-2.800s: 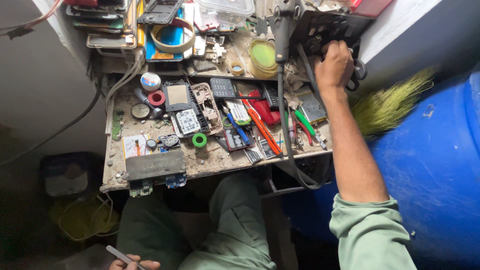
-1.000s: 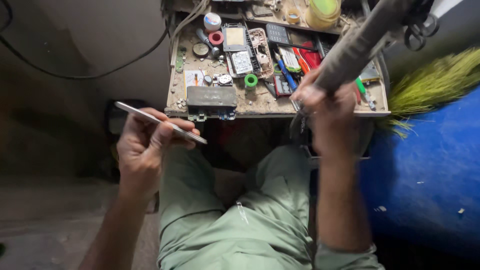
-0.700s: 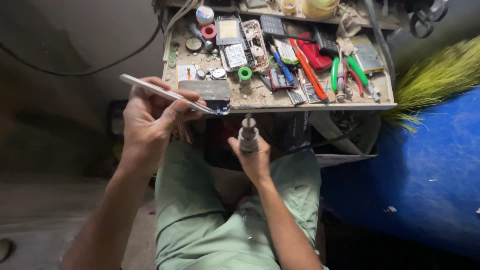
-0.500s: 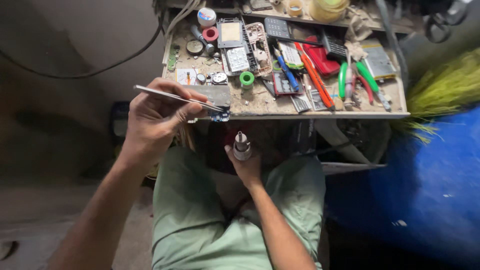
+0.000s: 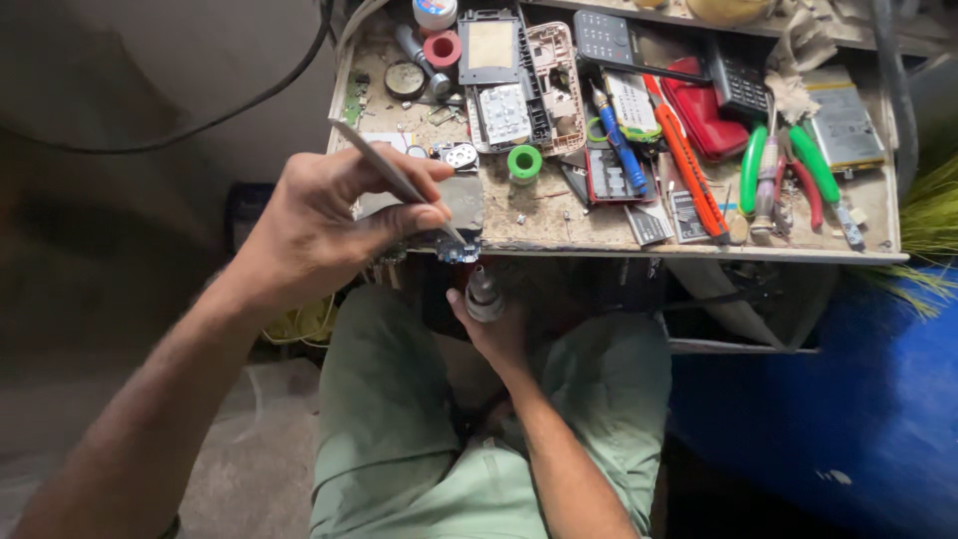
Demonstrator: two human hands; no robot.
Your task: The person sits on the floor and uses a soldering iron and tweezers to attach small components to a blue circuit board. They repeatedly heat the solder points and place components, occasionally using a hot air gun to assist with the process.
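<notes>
The left hand (image 5: 329, 225) is pinching tweezers (image 5: 394, 180) onto a small circuit board (image 5: 454, 250) at the table's (image 5: 599, 235) front edge; the right hand (image 5: 494, 329), fingers wrapped, is aiming a hot-air nozzle (image 5: 483, 289) beneath it. Next move probably needs steady heating.

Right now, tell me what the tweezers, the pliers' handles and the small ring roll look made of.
Tweezers in the left hand: bare metal, dull grey sheen, thin flat blades. Pliers' handles: likely plastic or rubber sleeves, glossy green. Ring roll: green plastic spool, probably; contents unclear.

One head-worn camera looks steeply down, close over the cluttered workbench (image 5: 599, 235); the bench fills the top, the lap sits below it.
</notes>
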